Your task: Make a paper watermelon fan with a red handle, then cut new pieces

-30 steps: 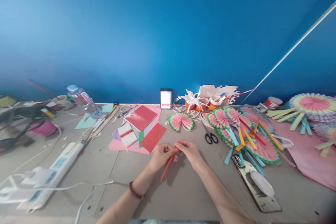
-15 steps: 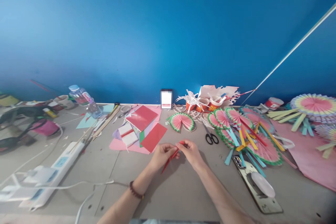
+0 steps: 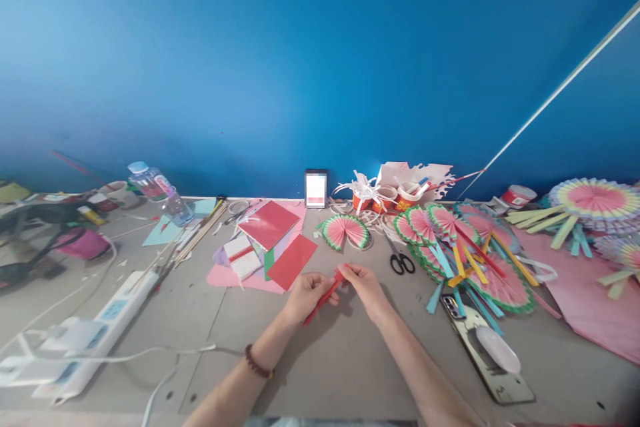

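A narrow folded strip of red paper runs slantwise between my two hands above the grey table. My left hand pinches it along its middle, with the lower end sticking out below the fingers. At the upper end, my right hand grips the strip between thumb and fingertips. Just beyond the left hand lies a sheet of red paper. A pleated pink and green paper fan rests on the table ahead of both hands. Black-handled scissors lie to the right.
Several pleated fans with paper strips are heaped at right, near a phone with a white mouse on it. Paper cups stand by the blue wall. A power strip, cables and a water bottle occupy the left.
The red strip has turned slightly in my fingers and shows a wider face. My right hand has shifted a little at its upper end; both hands keep their hold.
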The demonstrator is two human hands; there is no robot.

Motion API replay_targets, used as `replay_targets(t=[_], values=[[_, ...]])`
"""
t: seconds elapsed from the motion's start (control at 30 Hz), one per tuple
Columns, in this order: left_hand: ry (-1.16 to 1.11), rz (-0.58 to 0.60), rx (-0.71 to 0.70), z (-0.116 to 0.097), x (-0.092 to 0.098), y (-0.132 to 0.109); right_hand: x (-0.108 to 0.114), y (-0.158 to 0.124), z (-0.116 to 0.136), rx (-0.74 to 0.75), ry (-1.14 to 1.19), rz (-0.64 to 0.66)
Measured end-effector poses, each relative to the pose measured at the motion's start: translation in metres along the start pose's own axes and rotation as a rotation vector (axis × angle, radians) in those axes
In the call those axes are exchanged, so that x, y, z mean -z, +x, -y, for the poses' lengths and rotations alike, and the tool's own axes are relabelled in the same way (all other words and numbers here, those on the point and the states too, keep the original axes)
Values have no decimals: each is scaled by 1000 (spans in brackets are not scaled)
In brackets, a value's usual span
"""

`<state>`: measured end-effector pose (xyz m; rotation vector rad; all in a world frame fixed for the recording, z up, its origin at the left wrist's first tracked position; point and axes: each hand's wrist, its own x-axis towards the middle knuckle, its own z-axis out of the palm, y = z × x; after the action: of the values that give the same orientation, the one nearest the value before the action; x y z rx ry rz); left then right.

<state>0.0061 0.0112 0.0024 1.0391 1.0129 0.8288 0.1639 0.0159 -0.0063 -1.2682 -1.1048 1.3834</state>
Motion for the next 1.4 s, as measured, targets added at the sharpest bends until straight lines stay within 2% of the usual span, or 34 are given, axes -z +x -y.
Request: replay_targets(t=[0.43,0.83,1.0,1.4], values=[[18,-21,-13,8,1,2,-3,-2,2,105,-48,-97],[9,-31,30,-10,-3,-2,-3,-1,4,111,-14,-107],[10,-36,65,-13,-4,-4,-3,-1,5,101,-10,-158],[-29,28,82,-3,4,1,-5,-3,4,147,-2,-183]])
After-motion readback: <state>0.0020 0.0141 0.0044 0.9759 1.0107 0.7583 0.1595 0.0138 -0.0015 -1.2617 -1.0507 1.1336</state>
